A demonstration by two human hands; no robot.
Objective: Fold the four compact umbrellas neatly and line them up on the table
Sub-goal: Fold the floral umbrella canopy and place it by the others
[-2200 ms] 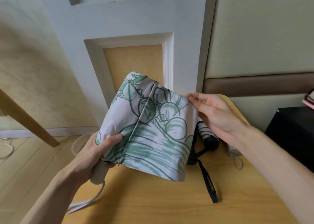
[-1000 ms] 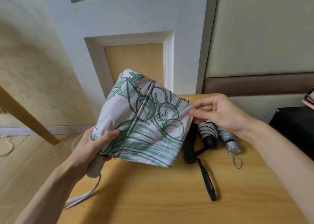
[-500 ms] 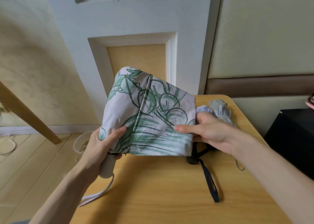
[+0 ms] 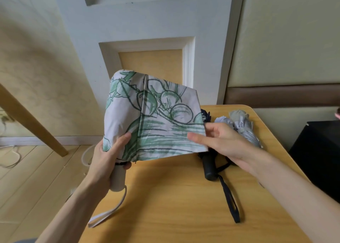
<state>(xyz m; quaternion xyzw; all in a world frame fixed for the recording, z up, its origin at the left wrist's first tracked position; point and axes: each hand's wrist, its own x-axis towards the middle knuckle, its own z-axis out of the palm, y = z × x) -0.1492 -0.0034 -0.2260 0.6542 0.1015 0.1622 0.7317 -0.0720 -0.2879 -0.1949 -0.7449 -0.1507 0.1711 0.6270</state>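
A left hand [image 4: 108,160] curls round the cream handle [image 4: 117,178] of a white compact umbrella with green leaf print [image 4: 156,117], held above the light wooden table [image 4: 174,206], with its thumb on the fabric. The right hand [image 4: 224,143] pinches the canopy's right edge, apparently thumb in front. A black-handled folded umbrella [image 4: 208,167] and a grey folded umbrella [image 4: 242,125] lie behind.

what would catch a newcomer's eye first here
The white umbrella with its green leaf print comes first: a person holds it up, half folded, at the centre above the wooden table. Behind it to the right lie a black-handled umbrella, its wrist strap trailing toward the near edge, and a crumpled grey umbrella by the far right corner.
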